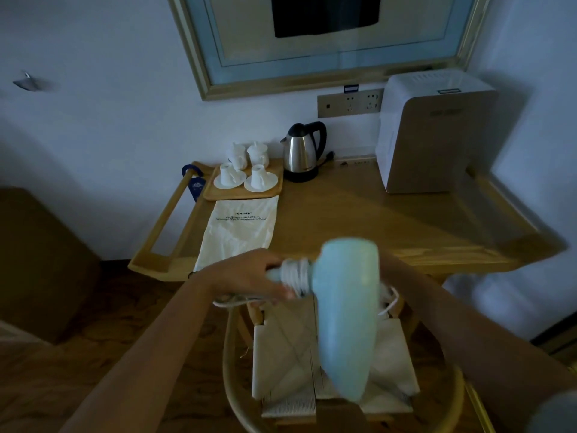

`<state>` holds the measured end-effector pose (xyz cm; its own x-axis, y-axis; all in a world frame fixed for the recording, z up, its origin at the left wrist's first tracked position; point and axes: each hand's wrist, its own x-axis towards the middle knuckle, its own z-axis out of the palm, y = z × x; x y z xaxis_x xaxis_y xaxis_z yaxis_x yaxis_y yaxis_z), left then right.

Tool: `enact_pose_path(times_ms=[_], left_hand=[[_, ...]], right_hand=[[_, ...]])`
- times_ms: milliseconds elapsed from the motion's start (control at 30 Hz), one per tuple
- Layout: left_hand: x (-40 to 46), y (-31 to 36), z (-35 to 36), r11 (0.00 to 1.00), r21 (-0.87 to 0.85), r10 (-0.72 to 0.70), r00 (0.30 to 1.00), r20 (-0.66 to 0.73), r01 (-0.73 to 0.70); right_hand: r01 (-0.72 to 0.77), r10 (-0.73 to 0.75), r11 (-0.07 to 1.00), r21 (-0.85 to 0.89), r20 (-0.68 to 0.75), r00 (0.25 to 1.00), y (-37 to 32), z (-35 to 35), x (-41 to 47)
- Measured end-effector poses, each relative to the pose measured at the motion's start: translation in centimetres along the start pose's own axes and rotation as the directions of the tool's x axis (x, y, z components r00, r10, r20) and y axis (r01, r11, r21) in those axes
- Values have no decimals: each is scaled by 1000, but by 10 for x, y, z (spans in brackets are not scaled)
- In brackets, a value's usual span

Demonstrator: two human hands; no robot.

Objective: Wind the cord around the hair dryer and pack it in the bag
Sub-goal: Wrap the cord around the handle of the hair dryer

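Note:
A pale blue hair dryer (346,307) hangs in the air above a chair, nozzle toward me and blurred. Its white cord (296,275) is wrapped in several turns around the handle. My left hand (249,276) is closed at the end of the handle, on the cord. A loose stretch of the cord sags just below this hand and another loop shows to the right of the dryer. My right forearm (437,307) reaches in behind the dryer's body, which hides the hand. A cream cloth bag (237,229) with printed text lies flat on the wooden table (390,220), beyond my left hand.
A tray of white cups (246,179), a steel kettle (301,154) and a white box-shaped appliance (431,135) stand along the back of the table. A chair with a woven seat (281,364) is below the dryer. A dark cabinet (40,264) stands at the left.

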<state>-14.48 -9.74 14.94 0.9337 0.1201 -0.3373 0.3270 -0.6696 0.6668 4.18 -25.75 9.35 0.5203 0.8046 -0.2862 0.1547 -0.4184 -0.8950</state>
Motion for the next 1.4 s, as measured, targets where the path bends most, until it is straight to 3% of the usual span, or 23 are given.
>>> enact_pose_path(times_ms=[67,133,233,333,467,533,633,700,800,900,1000,1033,1100,1167,1267,1400], left_hand=[[4,10,11,978,207,-15,997,71,0],[14,6,25,955,287,-94,994,55,74],[27,-12,44,946,225,-212,970,-117,234],[41,-22,52,936,19,-335,902,-271,353],[59,-28,50,932,23,-330,870,-367,363],[60,-32,49,930,-62,-354,841,-410,362],[50,-33,45,897,-320,-427,784,-450,305],[48,-33,42,911,-295,-402,777,-484,287],[50,-29,44,898,-364,-398,805,-440,246],[51,-25,47,807,-564,-412,852,-323,177],[52,-16,50,750,-652,-398,863,-311,111],[52,-11,53,723,-686,-390,866,-314,77],[52,-2,59,637,-770,-369,875,-314,-7],[52,4,60,584,-810,-349,886,-306,-50],[53,6,58,587,-808,-318,904,-285,-48],[50,5,62,487,-872,-315,924,-218,-39]], right_hand=[[16,-28,976,-216,-50,998,-24,-6,6],[14,-47,931,-364,-81,996,-42,-7,10],[104,-179,882,-459,-123,976,-62,3,5],[239,-331,846,-477,-119,936,-72,31,-6],[378,-477,818,-433,-145,867,-68,64,-23],[420,-510,814,-402,-145,848,-56,69,-28],[415,-481,843,-343,-136,866,-37,65,-33],[374,-445,868,-325,-177,878,-24,61,-34],[297,-380,905,-305,-265,886,-8,57,-28],[189,-292,932,-309,-328,899,1,55,-23],[144,-248,941,-307,-337,908,9,63,-22],[142,-221,957,-251,-321,921,11,68,-22],[131,-106,988,76,-278,955,5,74,-22],[59,23,923,381,-208,978,-4,70,-20],[58,8,904,424,-153,988,-7,61,-15],[91,-38,875,475,-121,992,-2,53,-12]])
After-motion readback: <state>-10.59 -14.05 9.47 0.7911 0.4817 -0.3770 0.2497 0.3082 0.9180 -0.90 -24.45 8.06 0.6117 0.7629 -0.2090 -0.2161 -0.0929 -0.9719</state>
